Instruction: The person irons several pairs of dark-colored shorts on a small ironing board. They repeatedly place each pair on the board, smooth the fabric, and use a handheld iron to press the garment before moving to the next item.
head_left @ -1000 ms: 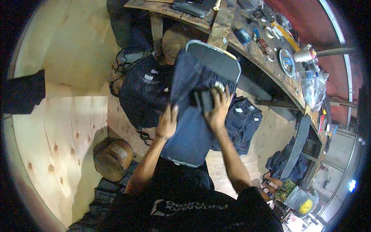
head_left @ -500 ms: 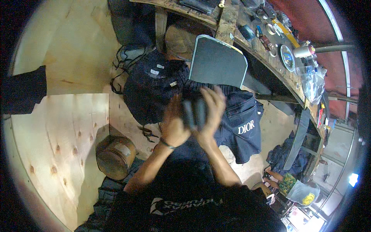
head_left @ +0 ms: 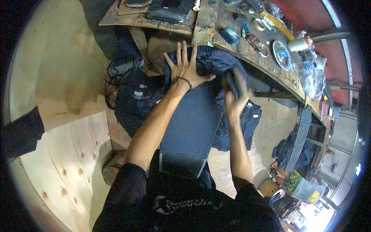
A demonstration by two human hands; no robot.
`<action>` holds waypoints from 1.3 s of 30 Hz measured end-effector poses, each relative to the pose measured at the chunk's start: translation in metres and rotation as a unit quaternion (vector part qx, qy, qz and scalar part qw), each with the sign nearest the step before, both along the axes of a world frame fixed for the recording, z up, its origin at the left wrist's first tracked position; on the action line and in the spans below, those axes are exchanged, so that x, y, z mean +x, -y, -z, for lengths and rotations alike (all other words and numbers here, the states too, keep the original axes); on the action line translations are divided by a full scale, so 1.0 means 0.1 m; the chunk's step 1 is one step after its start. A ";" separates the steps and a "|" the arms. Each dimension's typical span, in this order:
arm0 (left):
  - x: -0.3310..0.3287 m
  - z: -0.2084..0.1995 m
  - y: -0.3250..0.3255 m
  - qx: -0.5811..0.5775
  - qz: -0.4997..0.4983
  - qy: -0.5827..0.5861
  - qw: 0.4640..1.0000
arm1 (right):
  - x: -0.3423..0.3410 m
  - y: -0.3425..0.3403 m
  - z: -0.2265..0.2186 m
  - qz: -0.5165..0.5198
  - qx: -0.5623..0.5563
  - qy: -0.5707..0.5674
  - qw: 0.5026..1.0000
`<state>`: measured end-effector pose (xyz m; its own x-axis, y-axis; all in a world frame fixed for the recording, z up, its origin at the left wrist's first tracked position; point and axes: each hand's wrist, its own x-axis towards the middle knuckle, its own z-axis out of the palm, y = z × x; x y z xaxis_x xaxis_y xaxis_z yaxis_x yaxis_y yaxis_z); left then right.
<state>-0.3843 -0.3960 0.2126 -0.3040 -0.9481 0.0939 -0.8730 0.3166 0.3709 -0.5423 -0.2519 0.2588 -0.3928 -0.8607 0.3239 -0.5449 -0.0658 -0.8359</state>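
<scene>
A dark denim garment (head_left: pixel 189 120) lies stretched over a flat board (head_left: pixel 181 164), whose pale-edged near end shows below the cloth. My left hand (head_left: pixel 187 69) rests on its far part, fingers spread wide, with a dark band at the wrist. Bunched, ribbed-looking dark cloth (head_left: pixel 220 62) lies beyond and between my hands. At the right edge of the garment is my right hand (head_left: pixel 235 96), smeared by motion against dark cloth; what its fingers do is blurred. More dark garments with small white labels (head_left: pixel 138 94) lie to the left, and others (head_left: pixel 235 131) to the right.
A worn wooden workbench (head_left: pixel 210 27) runs across the far side and down the right, bearing a tape roll (head_left: pixel 259 24), a thread cone (head_left: pixel 300 43), a round dish (head_left: pixel 281 55) and plastic bags. A round wooden drum (head_left: pixel 112 168) stands lower left. Another person (head_left: pixel 295 183) is at lower right.
My hands, earlier close together in front of me with a dark blurred shape between them, have moved farther forward and apart. The board, bare at its far end before, is now covered by the denim.
</scene>
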 end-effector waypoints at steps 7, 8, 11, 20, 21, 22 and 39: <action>-0.13 0.02 0.21 0.015 0.002 0.020 1.000 | -0.06 0.02 -0.06 -0.429 0.184 0.000 0.884; -0.13 0.02 0.20 -0.014 -0.003 0.002 1.000 | -0.10 0.15 -0.08 -0.401 0.176 -0.011 0.899; -0.13 0.04 0.21 -0.011 -0.009 0.002 1.000 | -0.09 0.12 -0.12 -0.393 0.179 0.014 0.902; -0.15 0.01 0.21 0.001 -0.011 -0.006 1.000 | -0.10 -0.92 0.23 -0.315 0.353 0.241 0.847; -0.15 0.01 0.20 -0.008 -0.007 -0.011 1.000 | -0.08 -0.93 0.24 -0.285 0.319 0.230 0.874; -0.14 0.01 0.19 -0.003 -0.014 0.008 1.000 | -0.06 -0.95 0.19 -0.300 0.287 0.205 0.886; -0.08 0.12 0.21 -0.020 -0.003 -0.042 0.999 | 0.36 -1.34 0.18 -0.415 0.293 0.121 0.853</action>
<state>-0.3918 -0.4169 0.2009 -0.2869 -0.9450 0.1568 -0.8416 0.3268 0.4300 -0.5063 -0.1177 0.2411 0.4371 -0.8606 -0.2614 -0.3210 0.1222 -0.9392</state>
